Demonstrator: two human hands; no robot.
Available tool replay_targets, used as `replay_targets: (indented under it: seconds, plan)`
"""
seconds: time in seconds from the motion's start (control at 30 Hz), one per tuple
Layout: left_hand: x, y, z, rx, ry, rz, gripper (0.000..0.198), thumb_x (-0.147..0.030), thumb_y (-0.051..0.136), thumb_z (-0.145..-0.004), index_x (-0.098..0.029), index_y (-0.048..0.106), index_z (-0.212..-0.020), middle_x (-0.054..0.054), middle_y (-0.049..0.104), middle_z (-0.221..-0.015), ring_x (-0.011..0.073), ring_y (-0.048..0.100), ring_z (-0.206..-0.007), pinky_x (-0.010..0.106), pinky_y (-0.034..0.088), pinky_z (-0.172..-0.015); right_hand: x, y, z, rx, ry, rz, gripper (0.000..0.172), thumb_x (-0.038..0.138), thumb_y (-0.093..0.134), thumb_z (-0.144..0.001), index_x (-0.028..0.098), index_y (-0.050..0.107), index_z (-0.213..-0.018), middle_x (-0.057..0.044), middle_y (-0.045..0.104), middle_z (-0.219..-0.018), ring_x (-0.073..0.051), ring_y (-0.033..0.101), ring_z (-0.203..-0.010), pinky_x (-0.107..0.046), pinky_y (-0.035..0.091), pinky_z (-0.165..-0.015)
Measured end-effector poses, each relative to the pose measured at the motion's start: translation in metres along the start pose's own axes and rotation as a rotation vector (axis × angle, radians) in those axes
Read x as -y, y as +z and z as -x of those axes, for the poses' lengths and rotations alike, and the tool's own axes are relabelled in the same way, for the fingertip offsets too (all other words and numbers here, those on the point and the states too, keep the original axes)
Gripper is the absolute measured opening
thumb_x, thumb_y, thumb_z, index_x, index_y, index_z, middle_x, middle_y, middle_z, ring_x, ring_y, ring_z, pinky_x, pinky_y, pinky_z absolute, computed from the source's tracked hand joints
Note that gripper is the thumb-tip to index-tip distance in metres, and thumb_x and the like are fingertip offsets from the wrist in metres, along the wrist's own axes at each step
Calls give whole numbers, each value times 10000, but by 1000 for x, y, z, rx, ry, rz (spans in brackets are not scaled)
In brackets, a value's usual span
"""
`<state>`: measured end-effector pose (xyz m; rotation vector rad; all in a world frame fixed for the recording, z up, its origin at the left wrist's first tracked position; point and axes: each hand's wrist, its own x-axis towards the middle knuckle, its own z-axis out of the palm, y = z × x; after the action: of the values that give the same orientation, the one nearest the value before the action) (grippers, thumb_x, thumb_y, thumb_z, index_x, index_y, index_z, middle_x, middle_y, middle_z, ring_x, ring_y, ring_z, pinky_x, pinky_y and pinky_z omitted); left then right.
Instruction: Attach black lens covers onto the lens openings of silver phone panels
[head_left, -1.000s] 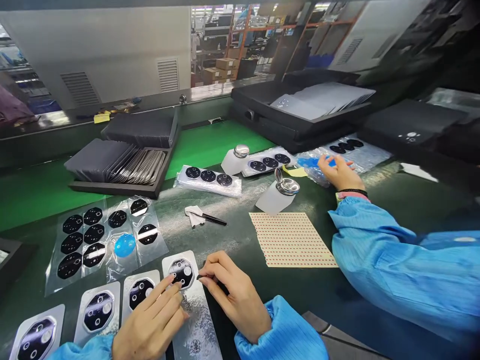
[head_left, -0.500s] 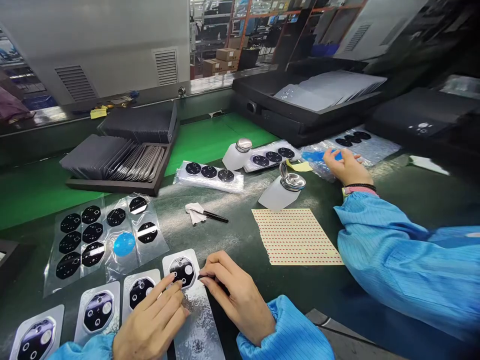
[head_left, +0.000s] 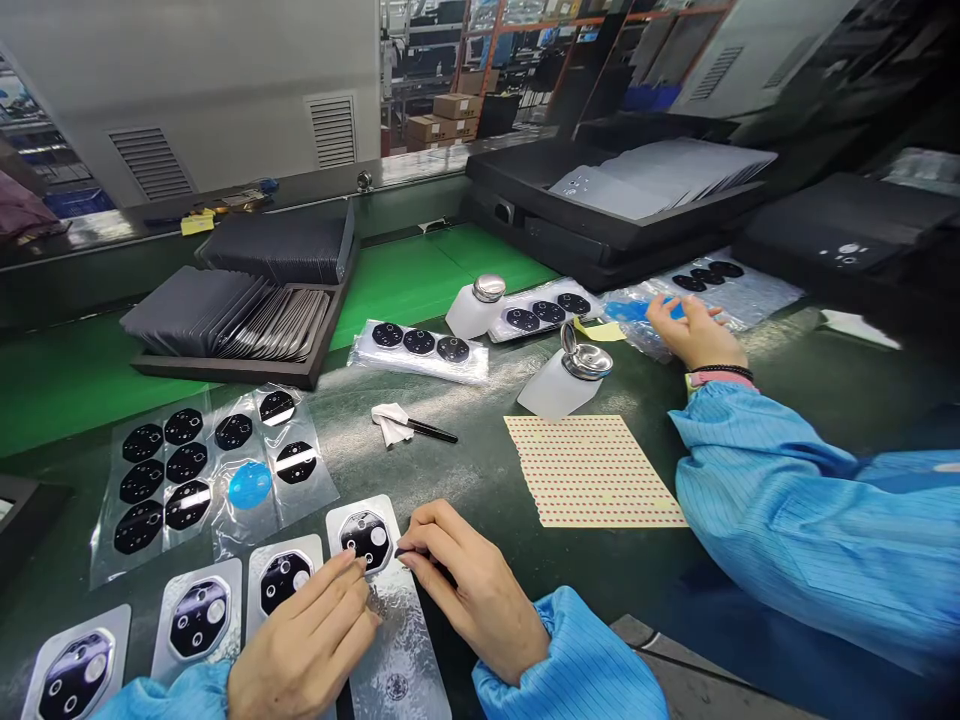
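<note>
A silver panel [head_left: 401, 650], rounded at its corners, lies before me with a black octagonal lens plate [head_left: 366, 540] set in its upper part. My left hand [head_left: 307, 630] reaches over from the left, fingers stretched out close together, tips on the lower edge of the lens plate. At the panel's right edge, my right hand [head_left: 472, 590] is closed in a pinch; a small dark bit shows at the fingertips, too small to name. Left of these lie similar panels, one [head_left: 285, 580] partly under my left hand, another [head_left: 196, 615] beside it.
Clear film sheets with black octagonal plates [head_left: 139, 482] lie at left. Behind stand a tray of dark panels [head_left: 225, 372] and two pump bottles [head_left: 559, 385]. A dotted sticker sheet [head_left: 596, 475] and a black pen-like tool [head_left: 433, 432] lie ahead. A co-worker's hand [head_left: 697, 330] is at right.
My left fingers have drawn closer together, the index finger lowering beside the others at the lens plate. My right hand holds its pinch in place. The view has shifted very slightly.
</note>
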<state>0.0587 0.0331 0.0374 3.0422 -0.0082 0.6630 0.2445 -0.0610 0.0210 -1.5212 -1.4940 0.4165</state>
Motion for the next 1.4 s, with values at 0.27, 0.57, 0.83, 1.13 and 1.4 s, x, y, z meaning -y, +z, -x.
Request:
replay_targets:
  seconds: [0.27,0.57,0.83,1.13,1.4]
  plan:
    - [0,1,3,14,6,-19,217,-2,429,-924,-86,600,-819,68,649,-852,203,677,-938,407,516,-1045,0,2,-2,-27,-61,18,139,77,485,-944,180,577,-954,-51,551,-918,-153,567,-830,-258,489,-723]
    - [0,6,7,17,7,-35,199,-17,420,-929,-95,601,-899,69,647,-911,188,655,-980,387,489,-1072,9,13,-17,-68,-311,305,157,47,511,-908,150,624,-869,-99,584,-968,-195,491,-861,-321,442,-712]
    - [0,6,7,24,18,-78,236,-10,388,-927,-113,585,-847,54,632,-836,178,660,-908,399,500,-1054,2,16,-17,3,-347,335,223,44,482,-918,159,660,-850,-90,576,-953,-198,481,-893,-318,435,-755]
    - [-1,6,7,45,-5,-54,221,-15,412,-926,-125,565,-811,36,599,-814,169,643,-891,400,488,-1069,4,15,-20,-34,-309,376,228,62,516,-918,197,676,-828,-59,576,-919,-187,471,-907,-314,403,-784]
    - [-1,4,4,30,-17,-32,242,-7,396,-932,-120,569,-806,38,606,-803,165,651,-885,392,501,-1058,6,15,-19,-41,-342,438,316,104,402,-995,203,655,-834,-50,589,-899,-176,472,-925,-312,353,-780]
